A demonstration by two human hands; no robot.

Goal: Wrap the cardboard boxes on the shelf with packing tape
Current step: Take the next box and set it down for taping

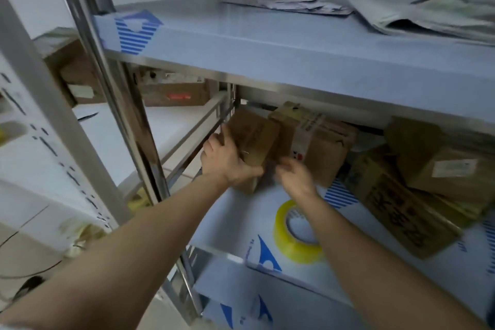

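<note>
Small cardboard box (254,139) at left end of shelf (227,222) is gripped by left hand (225,161). Right hand (294,177) is blurred just beside it, grip cannot be told. Tape roll (294,249) is laid on shelf.

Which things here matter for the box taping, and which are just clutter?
Job: small box in the left hand; right hand beside it; labelled box; stacked boxes; yellow tape roll.
Clutter: papers and packets on the upper shelf; box on the far rack.
</note>
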